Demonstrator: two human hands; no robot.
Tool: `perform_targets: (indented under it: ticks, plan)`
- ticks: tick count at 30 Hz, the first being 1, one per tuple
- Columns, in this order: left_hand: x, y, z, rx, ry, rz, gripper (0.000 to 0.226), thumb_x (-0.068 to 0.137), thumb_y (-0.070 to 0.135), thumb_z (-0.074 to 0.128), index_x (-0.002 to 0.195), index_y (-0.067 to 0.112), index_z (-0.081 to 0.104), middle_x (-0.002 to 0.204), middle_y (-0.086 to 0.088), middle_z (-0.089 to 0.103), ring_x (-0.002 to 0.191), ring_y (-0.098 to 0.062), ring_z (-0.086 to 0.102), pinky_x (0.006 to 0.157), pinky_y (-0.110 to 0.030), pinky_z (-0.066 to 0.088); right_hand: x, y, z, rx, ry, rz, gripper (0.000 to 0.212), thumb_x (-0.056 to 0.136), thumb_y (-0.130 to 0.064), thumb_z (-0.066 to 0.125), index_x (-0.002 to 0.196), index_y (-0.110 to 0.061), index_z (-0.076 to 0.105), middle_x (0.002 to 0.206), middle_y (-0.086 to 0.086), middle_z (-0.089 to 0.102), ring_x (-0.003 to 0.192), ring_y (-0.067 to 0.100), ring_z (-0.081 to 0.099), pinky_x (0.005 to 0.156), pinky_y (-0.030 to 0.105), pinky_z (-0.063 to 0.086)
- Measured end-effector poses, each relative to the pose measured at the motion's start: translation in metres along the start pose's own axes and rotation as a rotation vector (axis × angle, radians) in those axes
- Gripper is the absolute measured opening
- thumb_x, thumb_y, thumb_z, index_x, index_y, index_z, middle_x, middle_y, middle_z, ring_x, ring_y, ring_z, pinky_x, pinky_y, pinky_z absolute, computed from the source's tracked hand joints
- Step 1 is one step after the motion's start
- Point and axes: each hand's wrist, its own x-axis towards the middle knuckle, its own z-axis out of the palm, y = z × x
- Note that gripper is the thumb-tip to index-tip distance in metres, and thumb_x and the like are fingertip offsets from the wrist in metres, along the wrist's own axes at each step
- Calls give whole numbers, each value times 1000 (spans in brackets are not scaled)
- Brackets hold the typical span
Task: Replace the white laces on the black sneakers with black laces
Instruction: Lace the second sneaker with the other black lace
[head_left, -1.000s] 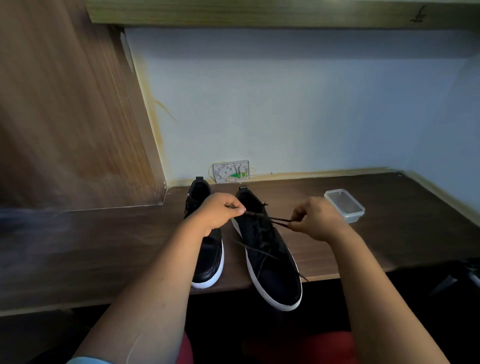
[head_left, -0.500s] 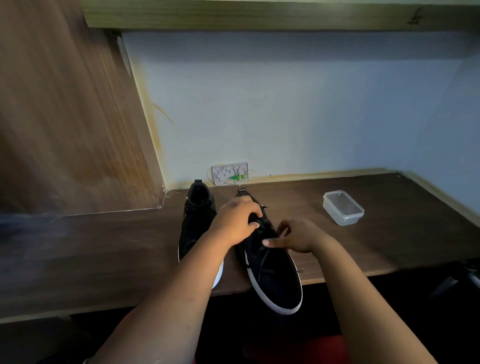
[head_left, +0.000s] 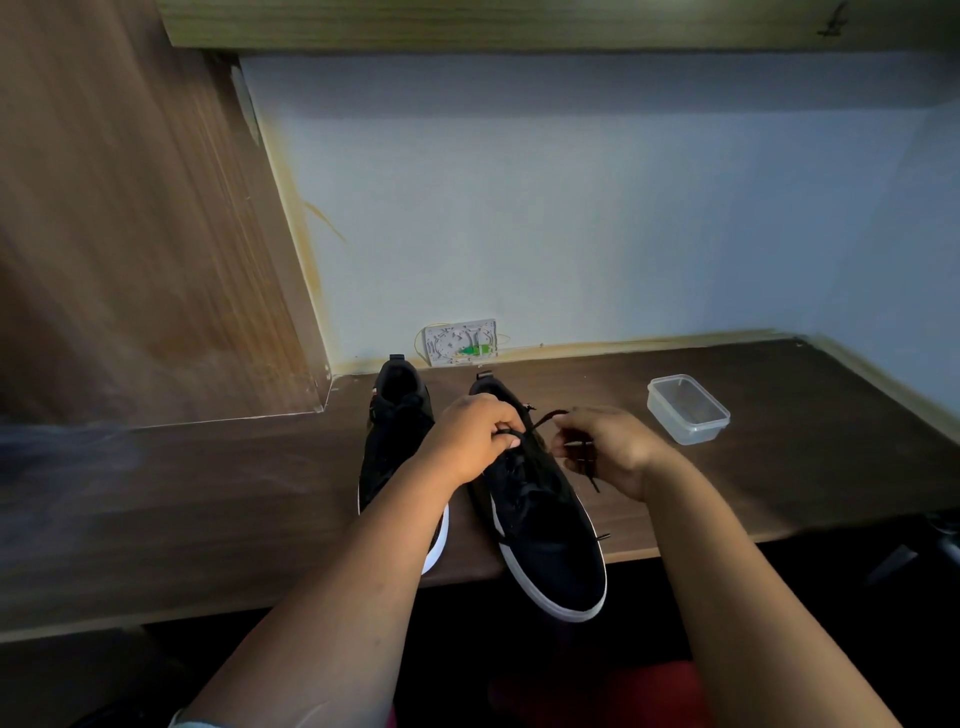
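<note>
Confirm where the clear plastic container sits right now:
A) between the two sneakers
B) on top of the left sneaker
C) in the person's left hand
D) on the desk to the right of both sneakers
D: the clear plastic container stands on the desk, apart from and right of the right sneaker, while both hands work the black lace there.

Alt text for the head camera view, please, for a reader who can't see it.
Both hands pinch a black lace over the right-hand black sneaker, left hand and right hand at its top eyelets. A second sneaker stands beside it on a dark wooden desk, with a clear plastic container nearby.
</note>
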Motion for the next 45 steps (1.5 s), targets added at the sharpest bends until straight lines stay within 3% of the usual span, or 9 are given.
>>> perform_targets:
  ticks: [6, 15, 21, 26, 29, 31, 35, 40, 45]
  plan:
    - [1, -2, 0, -19, -1, -15, 14, 86, 14, 70, 99, 17, 72, 89, 10, 59, 77, -3, 55, 72, -14, 43, -5, -11, -28, 100, -13, -14, 30, 102, -32, 43, 77, -15, 49, 53, -5, 24, 43, 8, 18, 41, 18, 19]
    - [3, -2, 2, -15, 7, 10, 10, 86, 11, 69, 94, 16, 71, 89, 8, 58, 71, 3, 50, 64, -7, 36, -2, -18, -33, 431, 80, -55, 36, 102, -32, 41, 70, -17, 46, 51, -7, 23, 42, 7, 17, 39, 19, 19]
    - [4, -4, 3, -19, 3, 14, 10, 86, 12, 69, 94, 18, 71, 91, 7, 59, 72, 0, 51, 69, -17, 43, 2, -16, -36, 687, 162, -25, 36, 104, -28, 36, 72, -17, 50, 49, -8, 28, 41, 7, 22, 41, 19, 23]
    - [4, -4, 5, 24, -4, 32, 14, 88, 10, 66, 99, 19, 68, 93, 10, 54, 77, -2, 48, 72, -17, 41, 10, -7, -9, 537, 212, 89, 30, 103, -19, 37, 83, -16, 59, 69, -1, 48, 60, 12, 38, 59, 25, 32]
    - [3, -5, 7, 37, 15, 56, 16, 88, 9, 64, 99, 20, 67, 96, 8, 55, 84, -8, 51, 77, -25, 46, 5, -3, 6, 156, 131, 65, 18, 100, -19, 48, 97, -18, 66, 84, -4, 53, 73, 12, 38, 66, 27, 31]
    - [2, -5, 7, 57, 31, 65, 15, 88, 10, 63, 99, 21, 66, 97, 6, 55, 86, -12, 52, 77, -28, 46, 2, -1, 12, -32, 88, -26, 19, 100, -18, 50, 100, -16, 69, 78, -9, 57, 70, 10, 38, 65, 26, 30]
    - [4, -6, 9, 87, 49, 62, 13, 89, 14, 62, 100, 22, 64, 96, 8, 54, 86, -13, 53, 75, -30, 46, 2, 2, 17, 131, 40, -173, 15, 96, -7, 54, 88, -5, 66, 68, 1, 60, 59, 7, 50, 56, 15, 45]
    - [5, -7, 10, 26, 67, 21, 12, 88, 14, 65, 98, 19, 67, 97, 4, 63, 85, -12, 60, 80, -33, 53, 11, 7, 21, 292, 156, -239, 5, 87, 3, 63, 91, 2, 66, 81, 4, 70, 76, 11, 66, 74, 19, 57]
    - [5, -7, 11, -8, 83, 33, 9, 85, 11, 67, 92, 16, 68, 92, 2, 62, 81, -13, 61, 77, -36, 54, 17, 18, 22, -69, 247, -349, 9, 87, -3, 66, 92, -8, 72, 84, 5, 72, 84, 17, 68, 79, 26, 56]
